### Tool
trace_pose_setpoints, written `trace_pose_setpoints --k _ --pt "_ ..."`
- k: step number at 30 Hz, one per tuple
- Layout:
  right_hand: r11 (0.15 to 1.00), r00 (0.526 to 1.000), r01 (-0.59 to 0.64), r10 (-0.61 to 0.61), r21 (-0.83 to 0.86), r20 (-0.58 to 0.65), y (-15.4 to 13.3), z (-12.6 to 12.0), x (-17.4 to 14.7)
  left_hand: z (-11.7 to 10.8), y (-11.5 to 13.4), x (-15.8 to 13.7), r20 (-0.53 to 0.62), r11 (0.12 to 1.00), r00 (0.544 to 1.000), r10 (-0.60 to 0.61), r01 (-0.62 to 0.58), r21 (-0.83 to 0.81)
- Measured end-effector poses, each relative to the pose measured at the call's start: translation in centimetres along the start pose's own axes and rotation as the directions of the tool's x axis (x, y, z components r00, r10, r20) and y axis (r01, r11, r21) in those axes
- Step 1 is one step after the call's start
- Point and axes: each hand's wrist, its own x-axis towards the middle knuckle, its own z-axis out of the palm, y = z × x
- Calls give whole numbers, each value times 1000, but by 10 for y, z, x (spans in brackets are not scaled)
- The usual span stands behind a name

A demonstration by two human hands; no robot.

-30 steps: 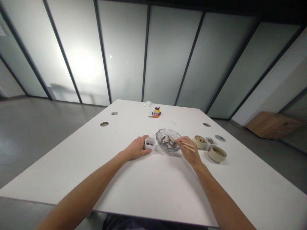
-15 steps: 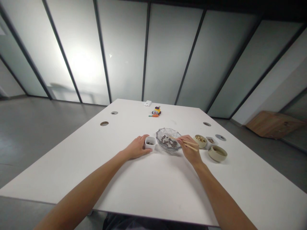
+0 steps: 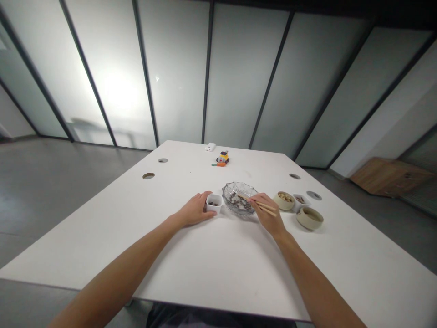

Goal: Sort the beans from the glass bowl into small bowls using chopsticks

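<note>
My left hand (image 3: 196,209) is curled around the left side of a small white square cup (image 3: 214,208), which stands on the table with several dark bits inside. My right hand (image 3: 268,212) grips a pair of wooden chopsticks (image 3: 262,206). Their tips reach down into a clear scalloped glass bowl (image 3: 227,200) just right of the cup. Dark bean-like pieces (image 3: 235,199) lie scattered over the bowl's bottom. Whether the tips pinch a piece is too small to tell.
To the right stand a beige bowl (image 3: 278,203) of pale nut-like pieces, a white dish (image 3: 300,207) of brownish bits and another beige bowl (image 3: 309,224). A yellow toy vehicle (image 3: 224,156), an orange carrot-shaped item (image 3: 221,165) and a white object (image 3: 210,147) lie farther back on the white table (image 3: 211,269).
My right hand has shifted slightly left with the chopsticks, whose tips sit a little farther left over the glass bowl. The left hand and the cup have stayed put.
</note>
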Motion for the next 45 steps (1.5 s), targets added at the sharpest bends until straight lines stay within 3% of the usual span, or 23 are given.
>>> trace_pose_setpoints --k 19,45 --pt "995 996 82 -85 -62 -42 3 -3 3 -1 1 0 -1 1000 1000 4 -4 -3" --pt "1000 1000 -5 5 -19 -9 -2 -2 1 -2 2 -1 -8 1000 1000 10 -10 -16"
